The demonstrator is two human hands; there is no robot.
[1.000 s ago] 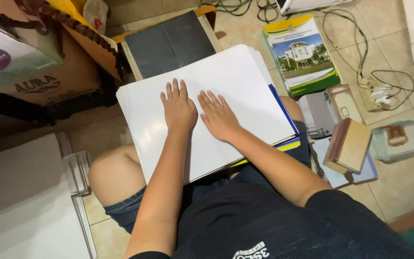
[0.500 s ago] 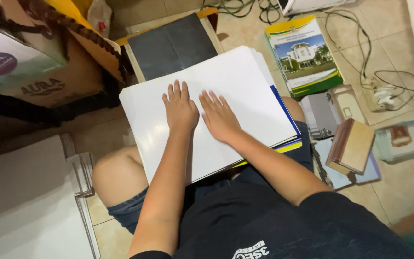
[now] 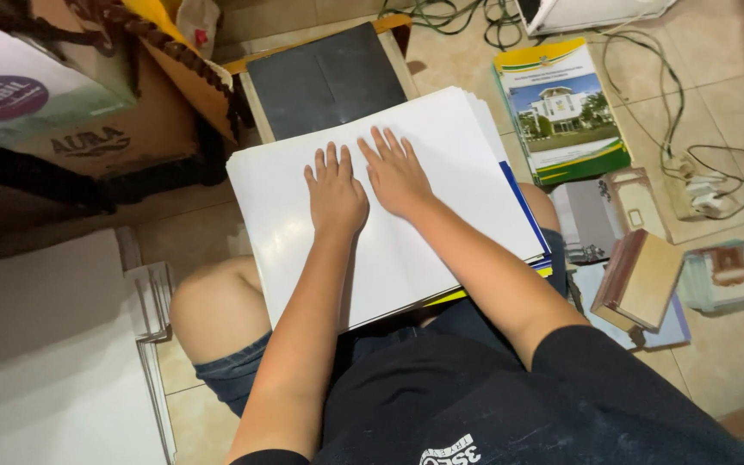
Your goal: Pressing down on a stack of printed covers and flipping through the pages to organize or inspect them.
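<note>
Two hands: left hand [image 3: 335,194], right hand [image 3: 397,172], both flat on one stack of white sheets [image 3: 441,215]. One dark board [image 3: 325,77]. One green-and-yellow booklet [image 3: 561,108]. Two cardboard boxes [image 3: 105,129]. One small brown book [image 3: 643,280]. One more white pile [image 3: 45,362] on floor.

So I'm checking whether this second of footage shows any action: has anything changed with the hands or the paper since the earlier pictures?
Nothing visibly changed. The left hand and right hand lie flat, side by side, on the stack of white sheets across the lap, as before. The dark board behind it, the booklet and the small book on the floor have not moved; only the camera shifted slightly.
</note>
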